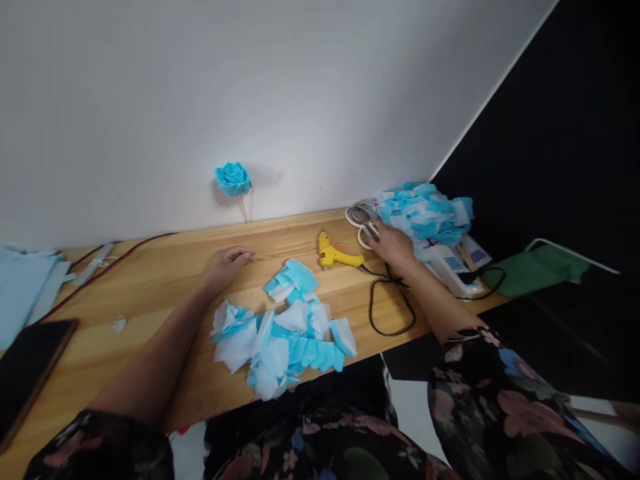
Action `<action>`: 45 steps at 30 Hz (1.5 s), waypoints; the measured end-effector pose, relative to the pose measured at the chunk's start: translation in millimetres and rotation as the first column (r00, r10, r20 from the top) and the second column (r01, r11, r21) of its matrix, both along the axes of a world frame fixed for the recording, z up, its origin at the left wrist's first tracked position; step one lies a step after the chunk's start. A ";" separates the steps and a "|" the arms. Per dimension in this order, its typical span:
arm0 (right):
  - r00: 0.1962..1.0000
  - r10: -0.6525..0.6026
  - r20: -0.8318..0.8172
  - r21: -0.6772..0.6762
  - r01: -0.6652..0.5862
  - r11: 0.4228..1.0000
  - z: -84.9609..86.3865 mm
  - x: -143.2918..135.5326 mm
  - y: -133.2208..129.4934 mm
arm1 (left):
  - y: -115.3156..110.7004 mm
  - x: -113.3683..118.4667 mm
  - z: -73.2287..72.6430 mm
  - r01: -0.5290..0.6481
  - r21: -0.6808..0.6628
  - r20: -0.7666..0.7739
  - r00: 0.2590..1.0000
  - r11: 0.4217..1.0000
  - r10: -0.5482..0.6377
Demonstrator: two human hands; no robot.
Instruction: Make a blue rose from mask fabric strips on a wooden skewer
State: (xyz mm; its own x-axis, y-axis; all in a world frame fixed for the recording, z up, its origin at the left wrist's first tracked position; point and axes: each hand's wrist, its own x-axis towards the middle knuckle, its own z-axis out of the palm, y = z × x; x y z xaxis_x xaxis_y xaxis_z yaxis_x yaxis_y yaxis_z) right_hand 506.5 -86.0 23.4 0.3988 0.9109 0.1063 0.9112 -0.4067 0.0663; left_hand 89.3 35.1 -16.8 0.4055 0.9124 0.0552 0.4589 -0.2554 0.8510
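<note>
My left hand (227,267) rests on the wooden table, left of the loose blue and white pieces (295,333), its fingers loosely extended and holding nothing. My right hand (390,243) reaches to the back right, with its fingers at the white-handled scissors (369,235); the fingertips look closed on a handle. Between the hands lies a yellow glue gun (333,253), touched by neither. A blue paper flower (233,179) on a thin stick leans at the wall behind my left hand.
A blue and white heap (425,210) lies back right, beside a power strip (455,270) with a lit red light. A black cable (393,333) loops nearby. At left are a phone (30,367) and stacked light-blue sheets (25,287). Green material (540,270) is at right.
</note>
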 end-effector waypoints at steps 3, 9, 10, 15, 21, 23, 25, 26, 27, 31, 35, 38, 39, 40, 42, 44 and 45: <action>0.998 0.046 0.045 0.025 -0.047 0.999 3.7 3.2 -4.8 | -0.1 1.0 -0.9 -0.009 -0.004 0.005 1.000 1.000 0.009; 0.962 0.274 0.006 0.205 -0.269 0.941 22.3 -20.0 -19.6 | 0.2 3.7 -3.0 0.024 -0.025 0.085 0.996 0.999 -0.021; 0.943 0.332 -0.026 0.225 -0.319 0.921 24.6 -27.9 -23.0 | 0.0 3.9 -2.7 0.025 -0.027 0.089 0.996 0.999 -0.023; 0.797 0.572 -0.191 0.304 -0.507 0.807 24.1 -80.5 -39.6 | 0.0 3.4 -1.6 0.048 -0.010 0.092 0.995 0.999 -0.047; 0.757 0.610 -0.233 0.191 -0.579 0.792 13.2 -152.2 -44.4 | 0.9 3.1 -3.6 0.068 0.021 0.076 0.995 0.997 -0.070; 0.785 0.594 -0.178 0.131 -0.579 0.805 11.7 -167.5 -41.2 | -0.8 4.5 -1.7 0.069 0.021 0.072 0.995 0.997 -0.071; 0.798 0.585 -0.147 0.069 -0.581 0.811 12.2 -175.9 -36.9 | -4.3 6.9 2.7 0.090 0.014 0.083 0.992 0.996 -0.091; 0.799 0.584 -0.145 0.039 -0.585 0.810 13.1 -177.9 -34.6 | -6.9 8.5 5.7 0.117 0.008 0.092 0.989 0.993 -0.117; 0.797 0.584 -0.154 0.016 -0.589 0.808 14.3 -178.8 -32.2 | -9.8 10.3 8.8 0.154 0.000 0.103 0.983 0.988 -0.153; 0.766 0.584 -0.268 0.056 -0.593 0.803 18.7 -176.1 -19.1 | -21.9 17.6 18.1 0.308 -0.007 0.144 0.942 0.951 -0.304; 0.547 0.573 -0.610 0.282 -0.526 0.802 18.8 -171.6 6.5 | -26.2 21.5 18.4 0.339 -0.012 0.223 0.918 0.941 -0.328; 0.141 0.439 -0.887 0.368 -0.358 0.858 17.7 -171.1 30.2 | -25.6 20.1 19.3 0.286 -0.047 0.288 0.921 0.957 -0.261; 0.003 0.385 -0.923 0.366 -0.299 0.881 17.3 -171.8 37.0 | -25.5 19.0 20.7 0.273 -0.063 0.311 0.919 0.960 -0.242; -0.114 0.338 -0.934 0.356 -0.245 0.902 16.5 -172.8 42.7 | -25.7 18.0 22.4 0.268 -0.071 0.324 0.917 0.961 -0.231; -0.262 0.280 -0.923 0.328 -0.161 0.931 12.9 -175.0 49.9 | -26.7 16.5 25.9 0.260 -0.065 0.307 0.924 0.963 -0.229; -0.312 0.261 -0.914 0.306 -0.106 0.946 5.8 -176.2 52.2 | -28.0 16.9 27.1 0.250 -0.046 0.258 0.938 0.967 -0.231; -0.314 0.262 -0.912 0.302 -0.083 0.950 1.3 -176.3 51.9 | -28.4 17.8 26.3 0.247 -0.047 0.248 0.942 0.968 -0.228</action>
